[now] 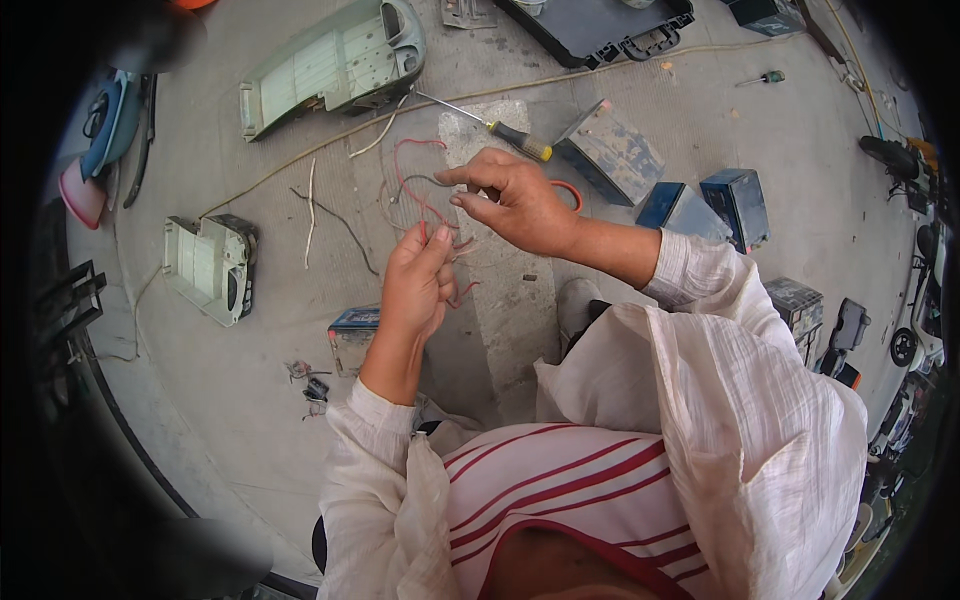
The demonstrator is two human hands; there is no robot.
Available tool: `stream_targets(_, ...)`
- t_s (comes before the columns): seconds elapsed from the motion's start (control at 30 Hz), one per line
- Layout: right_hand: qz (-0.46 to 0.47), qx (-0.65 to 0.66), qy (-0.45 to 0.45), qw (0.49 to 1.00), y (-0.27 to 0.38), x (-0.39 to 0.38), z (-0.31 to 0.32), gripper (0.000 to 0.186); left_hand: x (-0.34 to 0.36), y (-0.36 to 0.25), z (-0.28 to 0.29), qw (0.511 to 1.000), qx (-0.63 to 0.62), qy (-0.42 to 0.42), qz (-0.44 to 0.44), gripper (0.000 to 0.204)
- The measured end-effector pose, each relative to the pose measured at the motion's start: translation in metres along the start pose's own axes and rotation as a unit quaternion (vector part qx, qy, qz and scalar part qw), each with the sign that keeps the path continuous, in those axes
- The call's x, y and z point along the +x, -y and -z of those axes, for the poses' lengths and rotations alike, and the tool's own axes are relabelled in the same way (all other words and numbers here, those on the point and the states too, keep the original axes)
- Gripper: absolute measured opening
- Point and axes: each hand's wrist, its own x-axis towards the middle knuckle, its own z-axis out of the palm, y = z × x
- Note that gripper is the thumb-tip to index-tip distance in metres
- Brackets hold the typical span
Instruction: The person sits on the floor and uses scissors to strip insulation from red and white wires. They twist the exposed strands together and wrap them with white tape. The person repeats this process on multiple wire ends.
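Observation:
My left hand (415, 275) pinches thin red wire (424, 208) between thumb and forefinger, with loose ends sticking out around the fingers. A red strand (420, 142) curves away above it. My right hand (520, 205) hovers just to the right, thumb and forefinger apart. A thin dark wire (412, 179) curves up to the right forefinger's tip; whether it touches cannot be told. Beyond the hands lies a screwdriver (518, 138) with a black and yellow handle. Part of a red-orange ring (570, 192) shows behind my right hand.
Box-shaped batteries (612, 150) stand on the concrete floor to the right; another battery (350, 345) sits by my left forearm. Pale plastic housings (330, 70) lie at far left. An open black case (600, 30) is at the back. Loose wires (345, 230) and a long cord (290, 160) cross the floor.

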Motion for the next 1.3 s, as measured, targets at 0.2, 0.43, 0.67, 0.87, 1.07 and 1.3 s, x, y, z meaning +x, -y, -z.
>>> stream_targets(0.2, -0.02, -0.006, -0.01, 1.0, 0.004, 0.002, 0.0, 0.024, -0.002, 0.001, -0.003, 0.999, -0.031, 0.026, 0.028, 0.011)
stream_targets(0.43, 0.019, 0.001, -0.008, 1.0, 0.001, 0.002, 0.004, 0.012, -0.001, 0.003, -0.001, 0.995, -0.055, 0.065, 0.044, 0.01)
stream_targets(0.67, 0.069, -0.039, -0.014, 0.997, 0.005, 0.003, 0.006, 0.015, -0.001, 0.003, -0.002, 0.994, -0.063, 0.071, 0.046, 0.01)
stream_targets(0.87, 0.096, -0.039, 0.012, 0.995, 0.002, 0.006, 0.009, 0.023, -0.003, 0.003, -0.004, 0.994, -0.062, 0.074, 0.047, 0.009)
stream_targets(1.07, 0.078, -0.042, -0.003, 0.996, 0.005, 0.007, 0.005, 0.019, -0.002, 0.004, -0.002, 0.994, -0.062, 0.077, 0.054, 0.01)
stream_targets(1.3, 0.095, -0.034, 0.034, 0.994, -0.005, 0.008, 0.007, 0.013, -0.003, 0.001, -0.003, 0.992, -0.063, 0.09, 0.069, 0.009)
